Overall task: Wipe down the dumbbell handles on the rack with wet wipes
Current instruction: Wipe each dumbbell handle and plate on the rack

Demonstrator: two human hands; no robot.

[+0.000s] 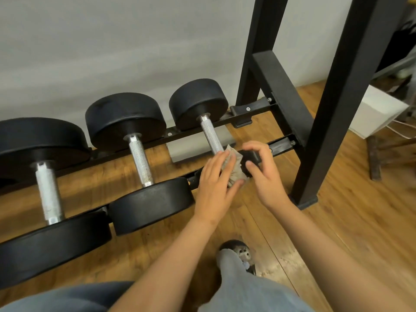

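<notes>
Three black dumbbells with knurled steel handles lie across a low black rack [279,144]. The right dumbbell [198,102] has its handle [210,136] partly wrapped in a greyish wet wipe [235,164] at its near end. My left hand [213,183] holds the wipe around the handle, fingers laid over it and thumb underneath. My right hand [263,174] is just to its right, with curved fingers and thumb around the black near end of that dumbbell [251,157]. The middle dumbbell handle [140,158] and left dumbbell handle [47,192] are bare.
The rack's black upright posts [333,113] rise close to the right of my hands. A grey wall stands behind the rack and wooden floor lies under it. A white box [376,113] sits at the far right. My knees and one foot [238,253] are at the bottom.
</notes>
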